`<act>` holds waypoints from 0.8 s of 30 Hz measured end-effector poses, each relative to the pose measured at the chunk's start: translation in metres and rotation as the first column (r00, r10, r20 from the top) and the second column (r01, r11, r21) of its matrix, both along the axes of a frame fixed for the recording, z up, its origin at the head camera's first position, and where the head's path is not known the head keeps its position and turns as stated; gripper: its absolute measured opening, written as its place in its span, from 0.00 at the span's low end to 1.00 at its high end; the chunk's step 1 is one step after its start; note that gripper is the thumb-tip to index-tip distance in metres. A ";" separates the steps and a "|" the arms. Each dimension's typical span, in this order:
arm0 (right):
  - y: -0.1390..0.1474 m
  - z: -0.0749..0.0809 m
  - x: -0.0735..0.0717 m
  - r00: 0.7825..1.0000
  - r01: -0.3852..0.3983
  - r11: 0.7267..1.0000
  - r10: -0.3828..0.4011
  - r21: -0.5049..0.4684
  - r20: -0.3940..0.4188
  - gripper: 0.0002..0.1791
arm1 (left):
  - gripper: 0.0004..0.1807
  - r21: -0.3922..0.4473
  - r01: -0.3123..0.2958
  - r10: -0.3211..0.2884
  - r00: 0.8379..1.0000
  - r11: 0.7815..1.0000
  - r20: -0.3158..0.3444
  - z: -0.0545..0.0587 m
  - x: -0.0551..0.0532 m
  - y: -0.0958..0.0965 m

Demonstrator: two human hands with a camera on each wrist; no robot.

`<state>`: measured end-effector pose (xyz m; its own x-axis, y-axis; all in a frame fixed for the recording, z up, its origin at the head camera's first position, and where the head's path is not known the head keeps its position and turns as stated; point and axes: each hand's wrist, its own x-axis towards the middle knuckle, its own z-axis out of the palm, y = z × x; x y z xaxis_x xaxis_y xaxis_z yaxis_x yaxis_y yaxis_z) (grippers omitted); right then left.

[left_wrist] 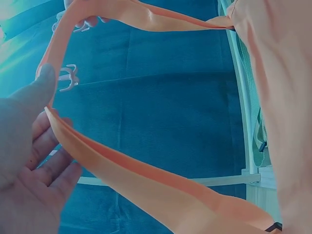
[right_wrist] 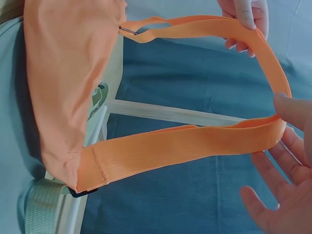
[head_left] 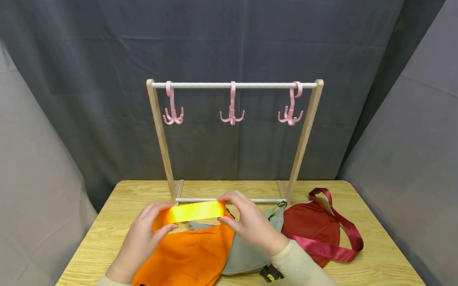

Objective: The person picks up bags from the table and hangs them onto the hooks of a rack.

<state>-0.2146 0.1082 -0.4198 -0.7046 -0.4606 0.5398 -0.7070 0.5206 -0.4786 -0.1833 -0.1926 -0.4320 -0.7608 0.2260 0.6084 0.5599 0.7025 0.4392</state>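
An orange bag (head_left: pixel 188 259) lies at the front of the table, its wide orange strap (head_left: pixel 196 211) raised in a loop. My left hand (head_left: pixel 142 236) pinches the left end of this loop between thumb and fingers. At the loop's other end my right hand (head_left: pixel 252 224) pinches the strap the same way. In the left wrist view the strap (left_wrist: pixel 141 178) bends at the left thumb and runs back to the bag. The right wrist view shows the right hand (right_wrist: pixel 287 180) with thumb and fingers on either side of the band.
Behind the bags stands a wooden rack with a white top rail (head_left: pixel 202 85). Three pink hooks hang from it: left (head_left: pixel 173 115), middle (head_left: pixel 232 112) and right (head_left: pixel 289 114). A grey-green bag (head_left: pixel 244 256) and a dark red bag (head_left: pixel 309 225) with a wine-red strap (head_left: pixel 348 231) lie to the right.
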 end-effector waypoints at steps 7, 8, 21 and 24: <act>0.001 0.008 0.000 0.999 -0.003 1.000 0.003 -0.001 0.035 0.25 | 0.28 0.000 -0.014 0.014 1.000 1.000 0.026 0.009 0.000 0.001; 0.001 0.009 -0.001 0.999 -0.005 1.000 0.005 0.001 0.036 0.25 | 0.28 -0.004 -0.015 0.015 1.000 1.000 0.025 0.010 0.000 0.001; 0.005 0.020 -0.009 0.999 -0.041 0.999 0.042 -0.016 0.034 0.23 | 0.29 -0.027 -0.004 0.004 1.000 1.000 0.020 0.025 -0.003 0.003; 0.005 0.022 -0.010 0.998 -0.044 0.999 0.045 -0.018 0.045 0.24 | 0.29 -0.024 0.003 -0.002 0.999 1.000 0.043 0.029 -0.004 0.002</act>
<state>-0.2244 0.1129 -0.3977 -0.7077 -0.4834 0.5153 -0.7065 0.4807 -0.5194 -0.1872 -0.1908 -0.4035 -0.7855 0.2420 0.5696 0.5427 0.7118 0.4460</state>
